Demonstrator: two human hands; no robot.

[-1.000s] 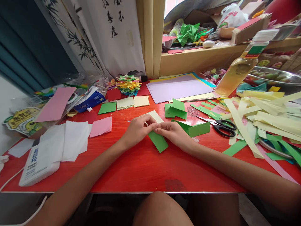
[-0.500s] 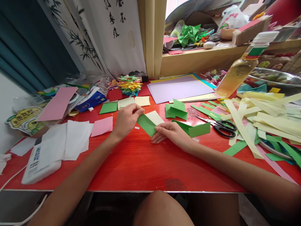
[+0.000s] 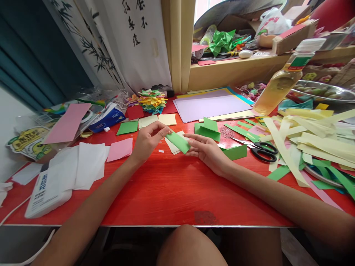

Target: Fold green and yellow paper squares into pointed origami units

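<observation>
A narrow folded green paper piece [image 3: 178,142] slants above the middle of the red table. My left hand [image 3: 149,142] pinches its upper left end between thumb and fingers. At the lower right end, my right hand [image 3: 208,151] has its fingers stretched out and apart, the tips against or very close to the paper; contact is hard to make out. Behind the strip lies a cream paper piece [image 3: 173,148], partly covered. Folded green papers [image 3: 206,129] stand just beyond my right hand, and another green folded piece [image 3: 235,152] sits beside its wrist.
Black-handled scissors [image 3: 264,151] lie right, against a heap of paper strips [image 3: 318,144]. Behind them stands a bottle [image 3: 280,85]. Lilac sheets [image 3: 208,105] are stacked at the back. Pink paper [image 3: 120,149], white sheets [image 3: 91,162] and a blue packet [image 3: 108,117] lie left.
The green paper has been lifted and turned, and now looks narrower. My right fingers have loosened from their pinch and spread. More of the cream paper's lower part shows behind it.
</observation>
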